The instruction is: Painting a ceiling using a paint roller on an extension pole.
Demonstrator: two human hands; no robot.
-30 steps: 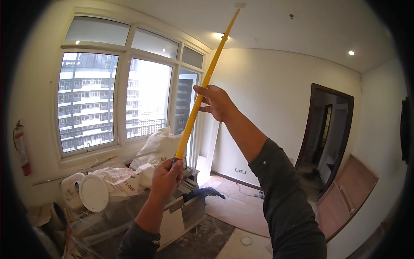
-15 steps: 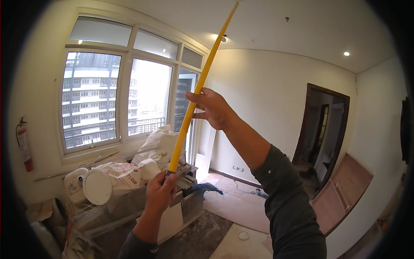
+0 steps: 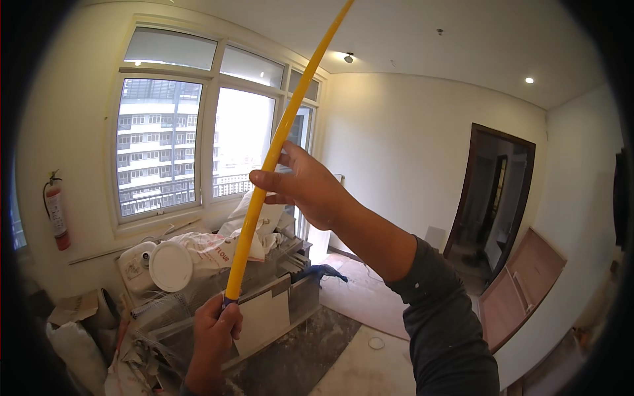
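Observation:
A long yellow pole (image 3: pixel 246 241) slants up and to the right through the middle of the view, its upper end running out of the picture near the ceiling. My left hand (image 3: pixel 214 333) is closed round the dark blue grip at the pole's lower end. Higher up, my right hand (image 3: pixel 310 188) holds the shaft, thumb across the near side and fingers partly hidden behind it. The pole's tip is out of sight.
Bagged material (image 3: pixel 218 254), a white round lid (image 3: pixel 170 266) and boards are piled below the window (image 3: pixel 158 148). A fire extinguisher (image 3: pixel 57 214) hangs on the left wall. At right are a dark-framed doorway (image 3: pixel 485 198) and a leaning wooden panel (image 3: pixel 522 290).
Both hands and the pole have shifted down and left in the picture. The pole's tip, in sight before near the ceiling, is now beyond the upper edge. The room has shifted slightly in view.

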